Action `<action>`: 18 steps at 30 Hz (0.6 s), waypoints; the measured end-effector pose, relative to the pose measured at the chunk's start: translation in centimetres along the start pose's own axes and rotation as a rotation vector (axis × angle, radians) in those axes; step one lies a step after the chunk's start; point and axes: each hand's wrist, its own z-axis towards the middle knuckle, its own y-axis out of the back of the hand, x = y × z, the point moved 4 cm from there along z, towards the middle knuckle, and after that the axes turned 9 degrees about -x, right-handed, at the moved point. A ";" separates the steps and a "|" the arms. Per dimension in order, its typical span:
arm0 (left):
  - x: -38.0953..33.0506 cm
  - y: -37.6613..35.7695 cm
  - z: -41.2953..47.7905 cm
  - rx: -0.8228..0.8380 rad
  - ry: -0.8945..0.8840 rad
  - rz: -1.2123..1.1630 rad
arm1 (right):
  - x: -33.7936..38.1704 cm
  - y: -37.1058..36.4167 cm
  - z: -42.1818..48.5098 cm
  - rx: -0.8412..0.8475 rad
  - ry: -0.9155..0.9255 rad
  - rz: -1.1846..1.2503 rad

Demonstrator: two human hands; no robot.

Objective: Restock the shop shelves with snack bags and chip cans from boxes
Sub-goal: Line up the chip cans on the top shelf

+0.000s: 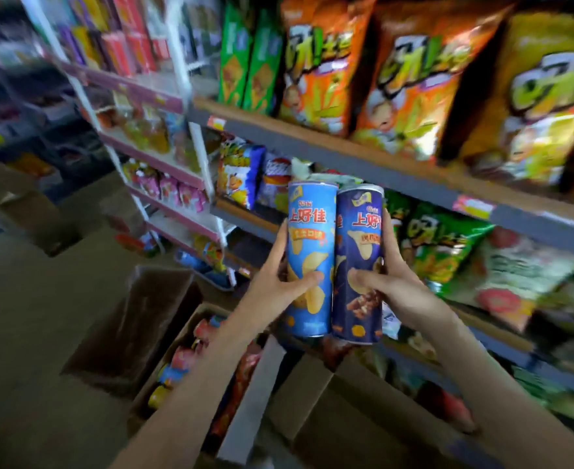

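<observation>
Left hand (280,279) gripping light-blue can (311,258), right hand (392,282) gripping dark-blue can (358,265)

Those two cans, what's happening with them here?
A person is restocking. The left hand grips a light blue can and the right hand a dark blue can, upright and touching side by side, in front of the shelf. Neither is on it yet. More cans lie in an open box below.

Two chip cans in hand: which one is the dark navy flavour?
The navy can gripped by the right hand. The light blue can beside it, in the left hand, is clearly brighter.
</observation>
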 end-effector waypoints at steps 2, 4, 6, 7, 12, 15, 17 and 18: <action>-3.9 -4.6 -1.3 0.047 -0.066 0.011 | 3.7 4.0 -2.8 -0.056 0.095 -0.049; -7.6 -8.8 -2.1 0.091 -0.133 -0.004 | 7.4 7.6 -5.1 -0.131 0.199 -0.099; -11.2 -12.6 -2.5 0.148 -0.204 0.015 | 11.1 10.8 -7.2 -0.212 0.295 -0.142; -12.9 -14.3 -2.6 0.174 -0.239 0.023 | 12.9 12.2 -8.1 -0.251 0.343 -0.173; -20.8 -21.7 -2.7 0.244 -0.422 0.015 | 20.7 18.7 -12.6 -0.496 0.530 -0.247; -24.7 -26.1 -3.0 0.296 -0.497 0.060 | 24.0 22.7 -15.5 -0.600 0.595 -0.268; -26.9 -29.2 -3.6 0.352 -0.542 0.048 | 26.0 25.0 -17.6 -0.656 0.631 -0.301; -28.0 -30.7 -4.1 0.379 -0.566 0.043 | 26.9 26.1 -18.7 -0.672 0.653 -0.318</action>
